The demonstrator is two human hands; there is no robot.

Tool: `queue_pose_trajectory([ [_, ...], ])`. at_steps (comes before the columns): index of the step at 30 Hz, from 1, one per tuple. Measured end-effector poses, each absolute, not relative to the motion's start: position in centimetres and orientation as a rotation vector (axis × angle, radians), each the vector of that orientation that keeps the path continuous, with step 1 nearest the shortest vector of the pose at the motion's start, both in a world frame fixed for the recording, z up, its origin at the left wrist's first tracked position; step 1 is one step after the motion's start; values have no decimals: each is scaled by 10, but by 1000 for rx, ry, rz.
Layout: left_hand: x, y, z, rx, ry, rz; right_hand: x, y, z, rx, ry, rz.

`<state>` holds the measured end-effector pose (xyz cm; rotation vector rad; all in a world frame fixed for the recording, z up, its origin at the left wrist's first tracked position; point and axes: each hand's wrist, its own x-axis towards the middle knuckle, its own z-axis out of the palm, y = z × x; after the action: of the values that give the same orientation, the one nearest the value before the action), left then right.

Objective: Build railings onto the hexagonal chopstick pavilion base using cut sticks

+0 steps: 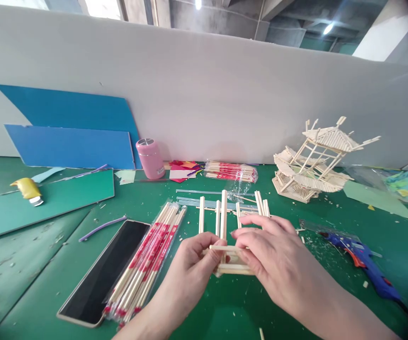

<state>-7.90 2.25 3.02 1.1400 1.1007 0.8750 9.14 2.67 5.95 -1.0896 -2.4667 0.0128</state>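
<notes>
Low in the middle I hold a small frame of wooden sticks (223,212), its several posts pointing up and away from me. My left hand (193,264) is closed, thumb and fingers pinching the frame at its near left corner. A short wooden stick (221,248) lies level across the near posts, above the frame's bottom bar (235,269). On its right part, my right hand (275,257) is closed, thumb and forefinger pressing it while the other fingers reach over the frame. Those fingers hide the frame's right side.
Left are bagged chopsticks (147,264), a phone (106,274) and a yellow bottle (29,189). Behind stand a pink flask (150,159), blue boards (71,145) and more chopsticks (230,171). A stick pavilion (317,163) and blue glue gun (363,267) are right.
</notes>
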Motion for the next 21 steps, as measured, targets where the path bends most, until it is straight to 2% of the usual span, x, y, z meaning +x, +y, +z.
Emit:
queue_pose_trajectory([
  [13, -79, 25, 31, 1123, 1083, 870, 95, 35, 51, -1020, -2252, 153],
  [21, -79, 26, 36, 1163, 1115, 878, 126, 32, 54, -1277, -1723, 440],
])
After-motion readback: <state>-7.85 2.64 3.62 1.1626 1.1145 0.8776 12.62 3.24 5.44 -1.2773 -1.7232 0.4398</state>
